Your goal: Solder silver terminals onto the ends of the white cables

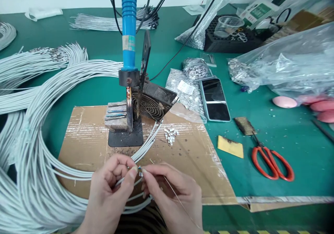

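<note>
My left hand (109,188) pinches the end of a thin white wire (125,178) between thumb and forefinger. My right hand (169,188) is closed in a pinch on a tiny metal terminal (140,173) held against the wire's tip, and a thin strand of solder wire (177,199) runs across its fingers. Both hands meet low over a cardboard sheet (86,140). Just beyond them stands a blue-handled soldering iron (128,35) fixed upright in a black stand (125,138). A small heap of loose metal terminals (171,135) lies on the cardboard to the right.
Large bundles of white wires (31,129) curve around the left side. A small fan (152,103), a phone (214,100), bags of terminals (194,69), red scissors (271,161), a yellow sponge (230,146) and clear plastic bags (287,67) lie on the green table (261,140).
</note>
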The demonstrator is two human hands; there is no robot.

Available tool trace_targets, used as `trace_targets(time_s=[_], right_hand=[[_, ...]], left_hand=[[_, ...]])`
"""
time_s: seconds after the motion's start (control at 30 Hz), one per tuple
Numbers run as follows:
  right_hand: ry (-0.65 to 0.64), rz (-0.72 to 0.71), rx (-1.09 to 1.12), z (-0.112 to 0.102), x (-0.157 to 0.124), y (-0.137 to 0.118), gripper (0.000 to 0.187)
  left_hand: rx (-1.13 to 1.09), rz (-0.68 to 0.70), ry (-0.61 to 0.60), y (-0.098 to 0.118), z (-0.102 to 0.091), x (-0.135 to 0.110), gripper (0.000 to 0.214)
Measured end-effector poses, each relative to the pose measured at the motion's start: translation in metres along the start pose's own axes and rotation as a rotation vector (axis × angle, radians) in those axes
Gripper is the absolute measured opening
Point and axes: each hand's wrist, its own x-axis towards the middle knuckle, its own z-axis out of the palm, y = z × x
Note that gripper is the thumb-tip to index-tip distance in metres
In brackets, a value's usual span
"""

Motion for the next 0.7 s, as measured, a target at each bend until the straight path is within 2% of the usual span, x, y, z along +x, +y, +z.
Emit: trace_targets(time_s=[0.07, 0.23, 0.33, 0.4, 0.47, 0.6, 0.7], right_hand=[[-0.021, -0.144, -0.099, -0.003, 0.000, 0.001, 0.017], [-0.059, -0.642, -0.476, -0.019, 0.000, 0.005, 0.028], [-0.100, -0.784, -0.643, -0.029, 0.002, 0.009, 0.030], [-0.122, -0.780, -0.615, -0.032, 0.004, 0.010, 0.031], [-0.111, -0.708, -0.520, -0.033, 0.005, 0.008, 0.034], [-0.023, -0.510, -0.341, -0.031, 0.005, 0.003, 0.033], [0.023, -0.292, -0.217, -0.029, 0.004, 0.002, 0.025]], left_hand=[[-0.024, -0.018, -0.027, -0.001, -0.002, 0.001, 0.031], [-0.007, -0.058, -0.108, 0.000, -0.005, 0.004, 0.035], [0.025, -0.047, -0.118, 0.002, -0.005, 0.004, 0.032], [0.046, -0.033, -0.101, 0.003, -0.004, 0.003, 0.029], [0.056, -0.035, -0.083, 0.003, -0.004, 0.003, 0.027], [0.055, -0.048, -0.043, 0.003, -0.003, 0.001, 0.025], [0.033, -0.059, -0.032, 0.004, -0.002, 0.000, 0.024]])
